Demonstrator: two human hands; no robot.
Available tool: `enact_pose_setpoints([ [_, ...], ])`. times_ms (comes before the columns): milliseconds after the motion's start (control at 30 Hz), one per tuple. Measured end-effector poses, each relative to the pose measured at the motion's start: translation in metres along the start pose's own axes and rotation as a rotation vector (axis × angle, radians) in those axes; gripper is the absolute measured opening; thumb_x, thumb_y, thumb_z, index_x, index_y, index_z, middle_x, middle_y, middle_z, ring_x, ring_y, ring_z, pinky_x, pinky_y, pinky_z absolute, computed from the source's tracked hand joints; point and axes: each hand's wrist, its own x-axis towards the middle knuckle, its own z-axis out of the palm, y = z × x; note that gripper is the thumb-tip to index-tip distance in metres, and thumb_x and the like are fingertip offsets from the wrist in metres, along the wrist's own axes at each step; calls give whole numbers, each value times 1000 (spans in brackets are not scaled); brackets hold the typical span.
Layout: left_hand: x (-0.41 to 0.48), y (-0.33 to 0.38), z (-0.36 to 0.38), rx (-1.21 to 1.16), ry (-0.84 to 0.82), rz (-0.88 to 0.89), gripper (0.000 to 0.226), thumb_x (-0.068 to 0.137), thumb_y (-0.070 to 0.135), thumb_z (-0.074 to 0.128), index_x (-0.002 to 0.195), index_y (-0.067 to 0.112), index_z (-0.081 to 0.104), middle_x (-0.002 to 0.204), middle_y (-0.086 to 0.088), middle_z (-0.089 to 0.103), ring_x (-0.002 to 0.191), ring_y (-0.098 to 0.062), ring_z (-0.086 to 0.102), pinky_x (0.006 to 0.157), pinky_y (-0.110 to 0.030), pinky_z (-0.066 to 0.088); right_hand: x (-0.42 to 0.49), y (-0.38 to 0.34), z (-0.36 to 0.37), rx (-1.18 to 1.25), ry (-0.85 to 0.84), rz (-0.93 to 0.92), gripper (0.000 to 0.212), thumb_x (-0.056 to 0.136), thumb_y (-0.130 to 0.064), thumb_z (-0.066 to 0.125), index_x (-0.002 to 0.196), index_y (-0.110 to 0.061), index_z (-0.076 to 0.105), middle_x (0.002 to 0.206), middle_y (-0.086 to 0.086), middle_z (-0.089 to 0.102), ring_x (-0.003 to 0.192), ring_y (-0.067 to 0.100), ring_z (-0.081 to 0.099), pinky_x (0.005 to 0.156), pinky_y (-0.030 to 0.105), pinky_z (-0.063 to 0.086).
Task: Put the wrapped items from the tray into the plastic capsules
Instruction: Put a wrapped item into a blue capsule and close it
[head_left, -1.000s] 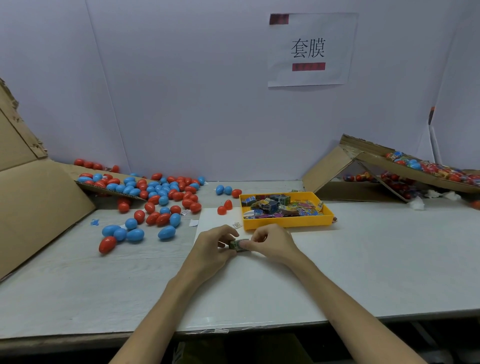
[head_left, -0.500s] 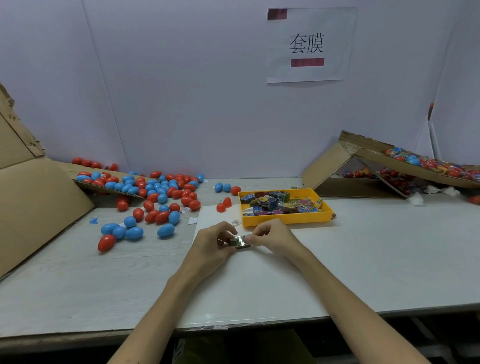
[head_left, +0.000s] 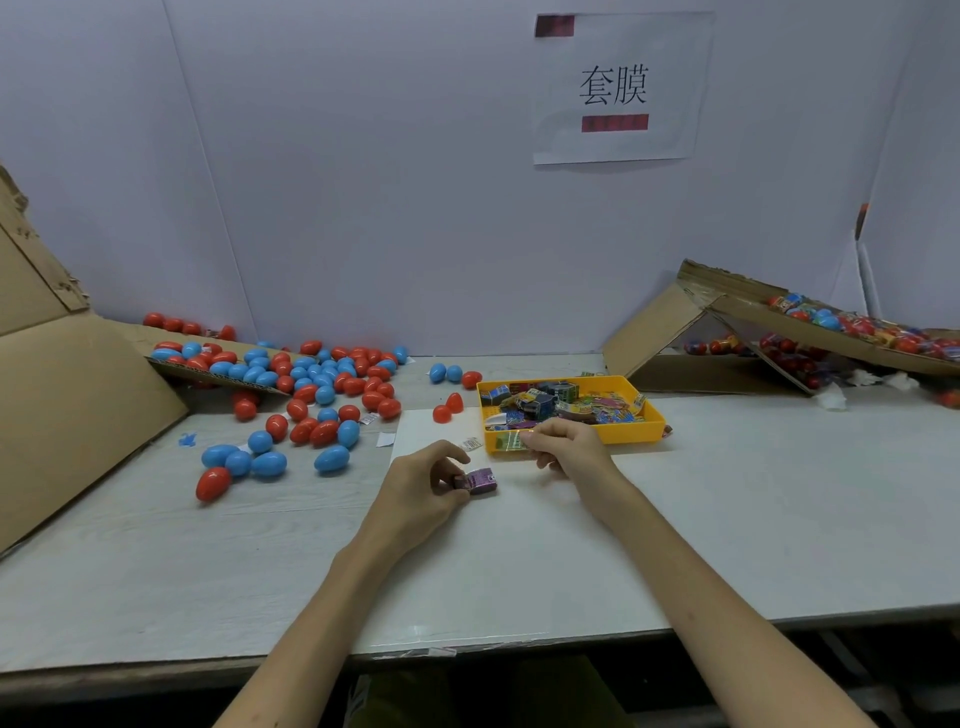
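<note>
My left hand (head_left: 426, 480) pinches a small purple wrapped item (head_left: 479, 479) just above the white sheet. My right hand (head_left: 569, 441) holds a thin, clear green-printed wrapper (head_left: 511, 440) at the front edge of the yellow tray (head_left: 655, 415), a little apart from the left hand. The tray holds several colourful wrapped items (head_left: 561, 405). Red and blue egg-shaped plastic capsules (head_left: 322, 395) lie scattered at the left. Two red capsule halves (head_left: 448, 408) stand beside the tray's left end.
A flattened cardboard box (head_left: 62, 395) leans at the left, capsules spilling off its flap. At the right, a cardboard ramp (head_left: 810, 322) carries wrapped finished eggs. A paper sign (head_left: 621, 85) hangs on the back wall. The table's front edge (head_left: 467, 652) is near me.
My hands were together on one small item. They have since separated: the right drew away toward the tray with a clear wrapper, the left kept the purple item.
</note>
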Motion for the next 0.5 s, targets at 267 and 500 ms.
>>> enact_pose_setpoints([
  [267,1,-1,3,-61,48,41,19,80,38,80,96,29,74,98,16,69,97,-2,60,78,-11,43,-6,1,12,175,-247,-55,11,78,-24,79,72,-20,71,62,-1,61,56,12,46,57,23,42],
  [500,2,5,-2,-127,106,54,7,86,17,75,85,24,75,79,10,71,77,-2,61,71,-21,44,-13,1,19,78,-331,-97,7,84,-17,76,80,-14,71,72,6,68,60,14,51,57,22,43],
])
